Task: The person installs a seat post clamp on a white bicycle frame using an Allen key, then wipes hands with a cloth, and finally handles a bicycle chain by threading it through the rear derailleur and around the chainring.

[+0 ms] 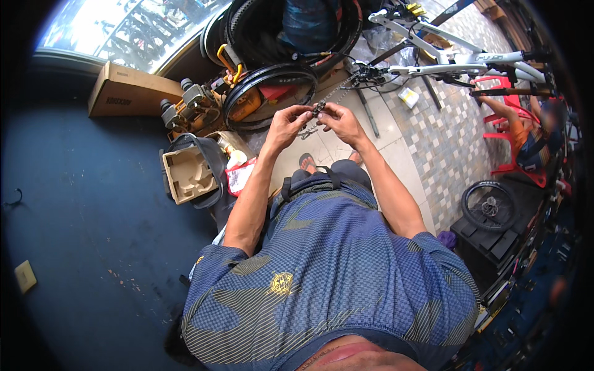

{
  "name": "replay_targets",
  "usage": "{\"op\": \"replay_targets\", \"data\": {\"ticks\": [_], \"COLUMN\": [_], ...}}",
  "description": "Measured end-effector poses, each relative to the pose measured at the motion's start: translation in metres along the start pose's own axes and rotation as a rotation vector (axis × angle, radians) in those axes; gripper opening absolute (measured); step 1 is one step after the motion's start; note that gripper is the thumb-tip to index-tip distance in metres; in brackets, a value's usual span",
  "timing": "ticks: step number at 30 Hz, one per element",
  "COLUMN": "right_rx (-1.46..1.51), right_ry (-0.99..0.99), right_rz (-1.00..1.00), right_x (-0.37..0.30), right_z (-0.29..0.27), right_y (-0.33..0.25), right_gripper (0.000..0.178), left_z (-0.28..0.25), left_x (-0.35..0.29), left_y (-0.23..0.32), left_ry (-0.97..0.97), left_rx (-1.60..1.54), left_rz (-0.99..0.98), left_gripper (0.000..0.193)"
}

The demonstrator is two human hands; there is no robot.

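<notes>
In front of my body, both hands meet over a dark bicycle chain (319, 107). My left hand (286, 128) pinches it from the left between thumb and fingers. From the right, my right hand (344, 125) is closed on it too. A stretch of the chain runs up and right from my fingers toward the drivetrain (369, 74) of a white bike frame (461, 67). Another bit of chain hangs below my fingertips. The exact links between my fingers are too small to make out.
Bike wheels and tires (272, 86) stack beyond my left hand, near a yellow-handled machine (190, 99) and a cardboard box (133, 91). A moulded tray (187, 173) lies on a dark bag at left. Someone sits on a red chair (504, 139) at right; a small wheel (490, 206) lies nearer.
</notes>
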State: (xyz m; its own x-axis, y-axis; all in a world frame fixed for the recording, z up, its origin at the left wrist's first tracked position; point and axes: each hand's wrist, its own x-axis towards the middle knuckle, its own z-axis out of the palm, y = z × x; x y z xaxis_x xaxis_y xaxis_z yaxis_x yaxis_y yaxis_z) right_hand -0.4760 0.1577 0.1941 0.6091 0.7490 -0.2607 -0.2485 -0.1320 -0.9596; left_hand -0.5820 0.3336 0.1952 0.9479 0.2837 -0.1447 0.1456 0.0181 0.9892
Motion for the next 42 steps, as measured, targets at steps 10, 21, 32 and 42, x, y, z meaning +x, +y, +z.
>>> {"op": "replay_targets", "data": {"ticks": [10, 21, 32, 42], "right_rx": [0.015, 0.100, -0.053, -0.477], "right_ry": [0.129, 0.208, -0.170, -0.053], "right_rz": [-0.223, 0.007, 0.227, -0.052], "right_x": [0.005, 0.016, 0.001, 0.022], "right_z": [-0.004, -0.002, 0.057, 0.036], "right_y": [-0.011, 0.035, 0.059, 0.036], "right_gripper": [0.021, 0.021, 0.030, 0.025], "left_z": [-0.001, -0.004, -0.101, -0.156], "left_x": [-0.002, -0.011, -0.056, -0.080], "left_y": [0.011, 0.029, 0.010, 0.016], "left_ry": [-0.160, -0.157, 0.254, 0.370], "left_rx": [-0.336, -0.539, -0.588, -0.650], "left_rz": [-0.445, -0.264, -0.407, -0.276], "left_gripper": [0.036, 0.034, 0.020, 0.027]}}
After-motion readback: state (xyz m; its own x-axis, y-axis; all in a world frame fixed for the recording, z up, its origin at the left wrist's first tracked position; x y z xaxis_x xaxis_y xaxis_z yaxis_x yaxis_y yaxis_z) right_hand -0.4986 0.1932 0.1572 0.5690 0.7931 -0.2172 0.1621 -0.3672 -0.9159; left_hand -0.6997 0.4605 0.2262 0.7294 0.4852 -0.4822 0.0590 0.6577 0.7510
